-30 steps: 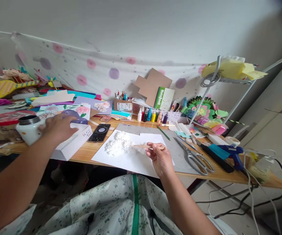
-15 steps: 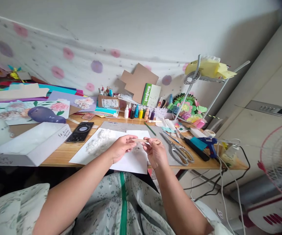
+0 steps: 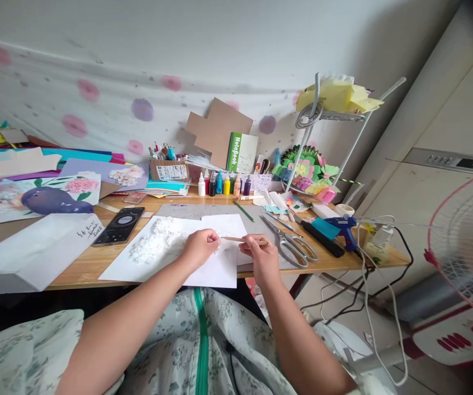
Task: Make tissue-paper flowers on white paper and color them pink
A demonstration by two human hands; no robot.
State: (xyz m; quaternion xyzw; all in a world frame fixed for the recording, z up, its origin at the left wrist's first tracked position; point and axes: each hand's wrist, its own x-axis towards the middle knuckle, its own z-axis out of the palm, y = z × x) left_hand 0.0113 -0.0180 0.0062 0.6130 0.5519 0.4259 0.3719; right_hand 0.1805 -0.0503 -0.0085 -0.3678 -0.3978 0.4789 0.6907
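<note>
My right hand (image 3: 264, 259) is closed around a thin wooden stick (image 3: 236, 239), whose tapered end points left. My left hand (image 3: 200, 248) is pinched just left of that tip; what its fingers hold, if anything, is hidden or too small to make out. Both hands hover over a sheet of white paper (image 3: 215, 271). A heap of small white fluffy pieces (image 3: 154, 241) covers the paper's left part, beside my left hand.
Large scissors (image 3: 291, 244) and a green pencil (image 3: 243, 210) lie on the grey mat (image 3: 191, 210). A phone (image 3: 119, 226) and a white box (image 3: 34, 247) stand left. Paint bottles (image 3: 220, 184) line the back. A blue glue gun (image 3: 345, 227) and cables (image 3: 363, 291) are at right.
My left hand has moved off the stick's left end, leaving its tip exposed. The stick stays in my right hand. The view has shifted slightly to the right.
</note>
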